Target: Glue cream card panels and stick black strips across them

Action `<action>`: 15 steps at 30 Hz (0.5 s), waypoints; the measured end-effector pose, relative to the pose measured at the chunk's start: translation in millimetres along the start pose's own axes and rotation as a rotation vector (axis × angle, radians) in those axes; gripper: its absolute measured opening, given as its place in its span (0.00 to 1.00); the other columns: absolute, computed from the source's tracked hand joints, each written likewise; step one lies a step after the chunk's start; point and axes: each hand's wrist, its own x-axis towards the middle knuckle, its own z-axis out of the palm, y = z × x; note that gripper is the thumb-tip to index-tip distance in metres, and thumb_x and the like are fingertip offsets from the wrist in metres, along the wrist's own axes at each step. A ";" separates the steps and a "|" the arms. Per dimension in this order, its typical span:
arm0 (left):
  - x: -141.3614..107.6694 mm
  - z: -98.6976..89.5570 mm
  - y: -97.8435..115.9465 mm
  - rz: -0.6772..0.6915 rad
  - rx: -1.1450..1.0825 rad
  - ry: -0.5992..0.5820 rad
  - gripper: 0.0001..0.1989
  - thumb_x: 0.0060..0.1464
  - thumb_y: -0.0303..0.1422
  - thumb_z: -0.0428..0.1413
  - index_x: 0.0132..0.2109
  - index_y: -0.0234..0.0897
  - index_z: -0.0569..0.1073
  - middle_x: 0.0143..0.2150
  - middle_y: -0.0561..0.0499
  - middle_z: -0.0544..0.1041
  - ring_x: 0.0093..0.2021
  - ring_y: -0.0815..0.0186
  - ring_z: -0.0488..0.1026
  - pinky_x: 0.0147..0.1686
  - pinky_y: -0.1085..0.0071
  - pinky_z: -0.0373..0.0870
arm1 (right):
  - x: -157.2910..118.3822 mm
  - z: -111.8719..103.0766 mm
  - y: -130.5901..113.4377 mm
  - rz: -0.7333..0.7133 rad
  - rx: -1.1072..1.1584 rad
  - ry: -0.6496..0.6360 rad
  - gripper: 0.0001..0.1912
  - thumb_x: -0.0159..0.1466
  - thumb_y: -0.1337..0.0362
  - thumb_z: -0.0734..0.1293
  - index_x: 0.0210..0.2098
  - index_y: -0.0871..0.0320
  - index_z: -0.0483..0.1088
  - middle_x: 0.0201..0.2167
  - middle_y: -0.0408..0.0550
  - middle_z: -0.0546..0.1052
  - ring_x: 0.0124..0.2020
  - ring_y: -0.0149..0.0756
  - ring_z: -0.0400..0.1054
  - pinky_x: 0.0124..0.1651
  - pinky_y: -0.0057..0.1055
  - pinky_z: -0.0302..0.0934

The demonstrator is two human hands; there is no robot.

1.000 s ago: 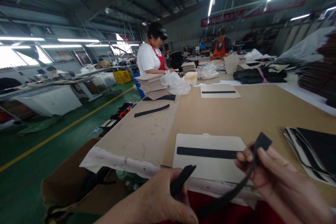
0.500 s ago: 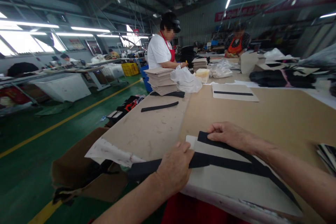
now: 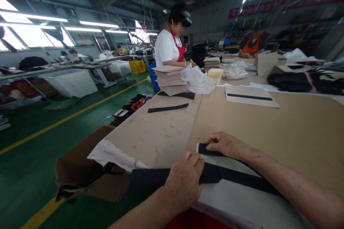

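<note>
A pale board (image 3: 233,202) lies before me at the table's near edge. My left hand (image 3: 185,179) is closed around black strips (image 3: 149,179), whose ends stick out on both sides of the fist, over the board and past the table edge. Between finger and thumb, my right hand (image 3: 224,145) pinches the end of another black strip (image 3: 203,149) at the board's far left corner. That strip runs back under my right forearm. A flat black strip (image 3: 247,181) crosses the middle of the board; the left hand's bundle overlaps its left end.
Farther along the table (image 3: 301,125) lie a second pale board (image 3: 251,102) bearing a black strip, and a loose black strip (image 3: 168,108). Behind are stacked boards (image 3: 170,80) and a plastic bag (image 3: 197,80). A co-worker (image 3: 169,46) stands beyond. An open carton (image 3: 80,154) sits lower left.
My right hand has lowered the strip's end from above the board onto its far left corner. The left hand keeps its hold on the black strips. The whole view has shifted slightly.
</note>
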 end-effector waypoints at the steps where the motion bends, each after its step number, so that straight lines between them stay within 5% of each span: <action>1: -0.1 0.3 0.0 -0.001 -0.002 -0.002 0.20 0.53 0.32 0.58 0.54 0.37 0.69 0.56 0.47 0.71 0.54 0.54 0.64 0.54 0.58 0.70 | 1.0 0.8 1.1 -0.001 -0.015 0.001 0.09 0.55 0.64 0.68 0.35 0.58 0.77 0.26 0.43 0.77 0.27 0.32 0.68 0.30 0.27 0.59; 15: -0.1 -4.5 2.5 -0.001 0.001 -0.021 0.18 0.54 0.32 0.57 0.53 0.36 0.69 0.56 0.46 0.71 0.54 0.52 0.64 0.53 0.57 0.71 | 3.1 6.5 -1.7 -0.037 -0.125 0.034 0.08 0.56 0.67 0.67 0.34 0.57 0.77 0.28 0.44 0.79 0.29 0.32 0.70 0.32 0.28 0.59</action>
